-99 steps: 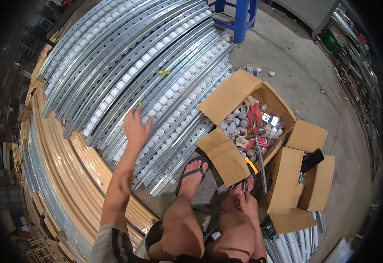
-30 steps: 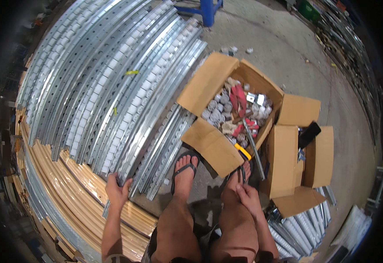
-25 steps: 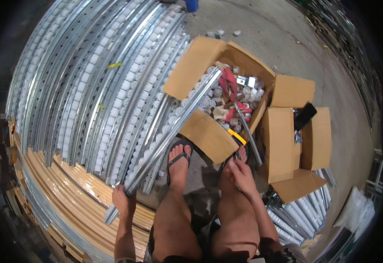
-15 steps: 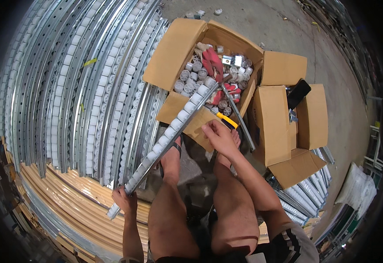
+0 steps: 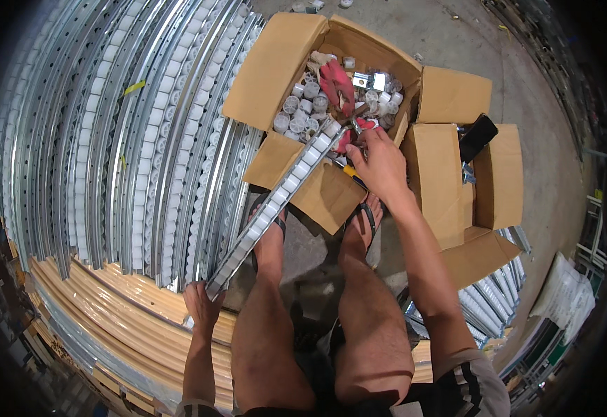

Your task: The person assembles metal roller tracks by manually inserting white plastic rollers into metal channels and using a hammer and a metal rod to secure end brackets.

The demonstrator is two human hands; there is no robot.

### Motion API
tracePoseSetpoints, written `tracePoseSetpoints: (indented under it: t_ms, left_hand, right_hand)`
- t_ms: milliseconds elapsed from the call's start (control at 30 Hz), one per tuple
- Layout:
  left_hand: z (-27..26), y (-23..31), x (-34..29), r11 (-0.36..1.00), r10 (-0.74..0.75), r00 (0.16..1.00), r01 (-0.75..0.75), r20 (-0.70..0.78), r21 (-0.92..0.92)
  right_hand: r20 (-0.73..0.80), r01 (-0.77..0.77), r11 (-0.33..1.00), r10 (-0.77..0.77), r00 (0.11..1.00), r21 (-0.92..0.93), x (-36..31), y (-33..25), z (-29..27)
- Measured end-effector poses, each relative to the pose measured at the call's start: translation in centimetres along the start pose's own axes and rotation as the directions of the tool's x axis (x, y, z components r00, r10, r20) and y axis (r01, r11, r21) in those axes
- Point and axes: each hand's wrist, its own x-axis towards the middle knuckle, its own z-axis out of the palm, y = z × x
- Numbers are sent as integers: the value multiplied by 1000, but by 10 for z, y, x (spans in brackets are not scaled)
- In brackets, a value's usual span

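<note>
My left hand (image 5: 202,306) is closed round the lower end of a metal roller track (image 5: 279,198) with a row of white rollers. The track slants up and away, its far end over the near edge of an open cardboard box (image 5: 275,76). At that end my right hand (image 5: 381,163) is closed, with the tip of a slim metal bar (image 5: 356,126) showing beyond its fingers; the rest of the bar is hidden. A yellow-handled tool (image 5: 350,171) lies partly covered beside my right hand. Loose white rollers (image 5: 300,124) and a red-and-white glove (image 5: 338,85) fill the box.
Several roller tracks (image 5: 154,139) lie side by side at the left, over wrapped tan tubes (image 5: 116,309). A second open carton (image 5: 435,181) at the right holds a black object (image 5: 478,139). More tracks (image 5: 487,306) lie below it. My sandalled feet stand between.
My right hand has moved up and away to the track's far end, where the leaning metal bar is now mostly hidden. The track has turned, showing its rollers within the channel.
</note>
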Motion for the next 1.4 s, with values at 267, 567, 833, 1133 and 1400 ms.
tracePoseSetpoints:
  t_ms: [267,567,833,1133,1400]
  left_hand:
    - [-1,105,123,973,25,995,-45,-93,-225]
    - [30,153,187,942,66,998,-62,-1,-329]
    - [28,154,173,959,-28,975,89,222,-268]
    - [64,132,148,963,146,986,-162,-86,-218]
    - [75,119,154,916,185,977,-211,-107,-341]
  right_hand:
    - [382,327,815,-142,913,-479,-21,28,38]
    - [358,0,972,86,930,-234,-35,15,-70]
    - [253,59,990,-26,967,-125,-56,1,-115]
    - [343,302,895,-185,921,-329,-28,-19,-105]
    - [274,304,923,-237,932,-236,-37,-6,-71]
